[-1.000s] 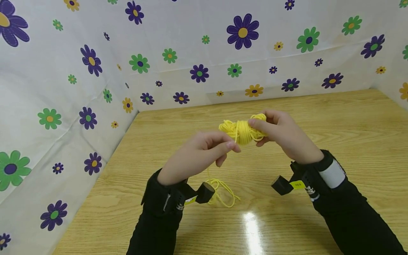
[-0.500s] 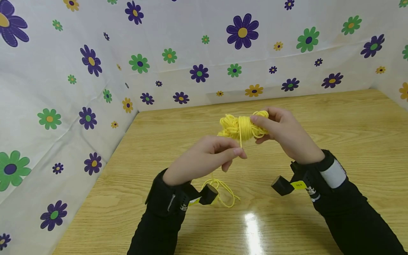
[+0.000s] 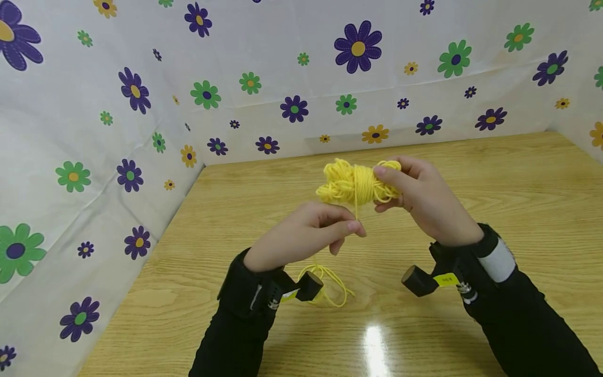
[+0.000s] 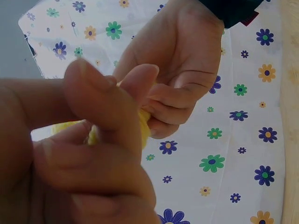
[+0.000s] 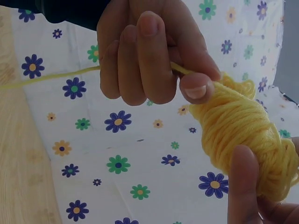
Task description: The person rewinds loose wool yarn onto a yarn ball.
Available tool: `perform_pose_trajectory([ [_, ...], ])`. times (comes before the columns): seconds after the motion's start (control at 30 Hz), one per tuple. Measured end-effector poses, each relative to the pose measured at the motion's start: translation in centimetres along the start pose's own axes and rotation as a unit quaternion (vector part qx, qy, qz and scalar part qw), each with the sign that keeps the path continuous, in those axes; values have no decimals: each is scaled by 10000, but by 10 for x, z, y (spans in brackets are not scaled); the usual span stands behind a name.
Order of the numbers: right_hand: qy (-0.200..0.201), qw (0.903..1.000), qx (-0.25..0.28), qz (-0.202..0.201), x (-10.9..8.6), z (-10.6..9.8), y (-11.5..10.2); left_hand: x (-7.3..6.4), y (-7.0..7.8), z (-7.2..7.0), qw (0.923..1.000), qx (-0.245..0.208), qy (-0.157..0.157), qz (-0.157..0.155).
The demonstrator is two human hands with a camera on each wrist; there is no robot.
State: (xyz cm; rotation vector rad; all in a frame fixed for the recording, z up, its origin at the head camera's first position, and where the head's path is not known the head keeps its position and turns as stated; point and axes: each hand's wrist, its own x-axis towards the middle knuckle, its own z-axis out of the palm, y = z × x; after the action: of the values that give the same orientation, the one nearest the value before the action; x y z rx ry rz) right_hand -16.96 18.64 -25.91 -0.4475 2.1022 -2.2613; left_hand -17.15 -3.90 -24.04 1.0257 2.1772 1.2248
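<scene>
A bundle of yellow yarn (image 3: 346,183), wrapped round its middle, is held up above the table by my right hand (image 3: 419,196), thumb in front at the bundle's right end. My left hand (image 3: 308,230) pinches the yarn strand just below the bundle, and the strand runs taut up to the wraps. In the right wrist view, the strand (image 5: 51,79) passes through the left hand's curled fingers (image 5: 154,60) and trails off to the left. In the left wrist view, the left hand's fingers hide most of the bundle.
Loose loops of yellow yarn (image 3: 334,285) lie on the wooden table (image 3: 424,335) below my left wrist. A white cloth (image 3: 264,47) printed with flowers stands behind the table and along its left side. Black camera mounts sit on both wrists.
The bundle has risen slightly and tipped its left end up. My left hand has shifted a little right and down with the strand, which now shows longer below the wraps.
</scene>
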Motion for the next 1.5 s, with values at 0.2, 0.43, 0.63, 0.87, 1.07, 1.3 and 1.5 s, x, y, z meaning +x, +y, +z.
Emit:
perform_pose_trajectory([
  [0.2,-84,9995,290,-61,-1,0,0,4,-5,0,9997,-236,47,-70],
  [0.43,-326,9985,383,-209,-1,-1,2,6,-9,-1,9990,-405,111,-175],
  [0.63,-538,9975,392,-222,-1,-2,3,4,-8,-4,9992,-159,259,-272],
  [0.87,-837,9963,139,-96,-2,-4,2,3,-10,-8,9964,-210,382,-727],
  [1.07,-1169,9930,-102,-162,-2,-6,2,4,-12,-10,9955,-485,479,-661],
  [1.3,-1642,9831,-812,-58,-3,-4,-1,3,-12,-11,9938,-786,419,-672],
  [1.5,-1763,9749,-1361,7,-3,0,-4,4,-11,-11,9948,-704,509,-529],
])
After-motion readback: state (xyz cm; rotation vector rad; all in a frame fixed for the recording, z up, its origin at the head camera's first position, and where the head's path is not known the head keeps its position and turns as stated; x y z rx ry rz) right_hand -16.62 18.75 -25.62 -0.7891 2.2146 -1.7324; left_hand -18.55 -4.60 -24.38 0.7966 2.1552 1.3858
